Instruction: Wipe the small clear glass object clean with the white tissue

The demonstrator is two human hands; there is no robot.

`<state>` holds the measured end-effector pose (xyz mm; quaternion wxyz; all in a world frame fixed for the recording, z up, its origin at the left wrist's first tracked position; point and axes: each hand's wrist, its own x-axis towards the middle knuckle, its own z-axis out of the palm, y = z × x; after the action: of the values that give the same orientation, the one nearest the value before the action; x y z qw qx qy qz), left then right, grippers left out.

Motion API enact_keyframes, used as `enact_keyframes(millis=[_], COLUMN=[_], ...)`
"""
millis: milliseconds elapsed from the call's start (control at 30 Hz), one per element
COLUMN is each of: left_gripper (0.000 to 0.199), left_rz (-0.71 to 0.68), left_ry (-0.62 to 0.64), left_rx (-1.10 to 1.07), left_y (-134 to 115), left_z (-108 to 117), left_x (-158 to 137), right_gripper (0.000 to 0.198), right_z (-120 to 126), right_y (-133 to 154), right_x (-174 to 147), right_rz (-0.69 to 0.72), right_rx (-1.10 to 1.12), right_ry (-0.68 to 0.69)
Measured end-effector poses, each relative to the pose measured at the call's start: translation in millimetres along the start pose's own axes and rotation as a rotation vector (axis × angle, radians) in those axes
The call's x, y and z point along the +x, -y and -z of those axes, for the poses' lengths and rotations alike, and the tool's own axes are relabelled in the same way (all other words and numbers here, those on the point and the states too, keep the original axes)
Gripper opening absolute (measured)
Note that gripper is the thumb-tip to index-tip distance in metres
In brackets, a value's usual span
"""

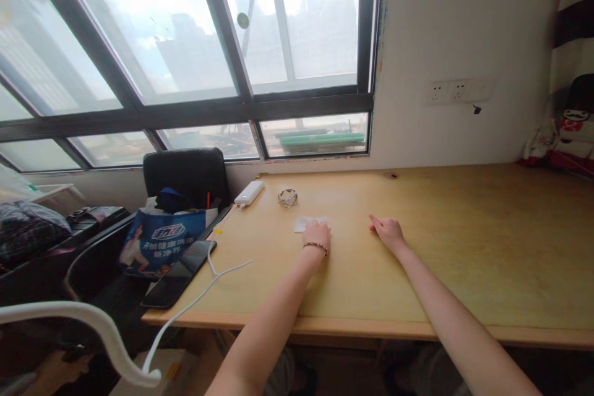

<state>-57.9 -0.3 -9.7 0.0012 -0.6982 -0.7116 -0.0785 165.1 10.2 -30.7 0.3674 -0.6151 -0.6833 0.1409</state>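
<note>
My left hand (317, 234), with a dark beaded bracelet (315, 247) at its wrist, is down on a small white sheet like a wipe or tissue (301, 223). Its fingers are bent over the sheet and partly hide it; white edges show to the left and behind. To the right, my right hand (388, 233) rests on the tabletop with its fingers curled inward and the index finger pointing left. Nothing shows in it. A silvery woven ring-shaped object, like a bracelet (288, 198), lies beyond my left hand, touched by neither hand.
On the yellow wooden table (482, 247), a white power bank (249, 193) with a white cable (190, 304) lies at the left edge. A black tablet or phone (180, 275) overhangs that edge. Left stands a black chair (185, 173) with a blue bag (160, 241); a white tube (93, 315) crosses low left.
</note>
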Motion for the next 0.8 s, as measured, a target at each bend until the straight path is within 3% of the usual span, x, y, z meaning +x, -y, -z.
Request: enact_keyframes(millis=[300,800], left_gripper=[0.037,0.039], left_rz=[0.356,0.543], left_ry=[-0.012,0.089], left_rx=[0.053,0.019], left_y=[53.0,75.5], left_z=[6.3,9.4], left_x=[22.8,34.5], right_gripper=[0.056,0.054], right_z=[-0.4,-0.3], right_y=[-0.5,-0.6], right_x=[-0.1,0.3], right_rz=[-0.018,-0.018], right_rx=[0.012,0.011], right_ry=[-0.004,0.000])
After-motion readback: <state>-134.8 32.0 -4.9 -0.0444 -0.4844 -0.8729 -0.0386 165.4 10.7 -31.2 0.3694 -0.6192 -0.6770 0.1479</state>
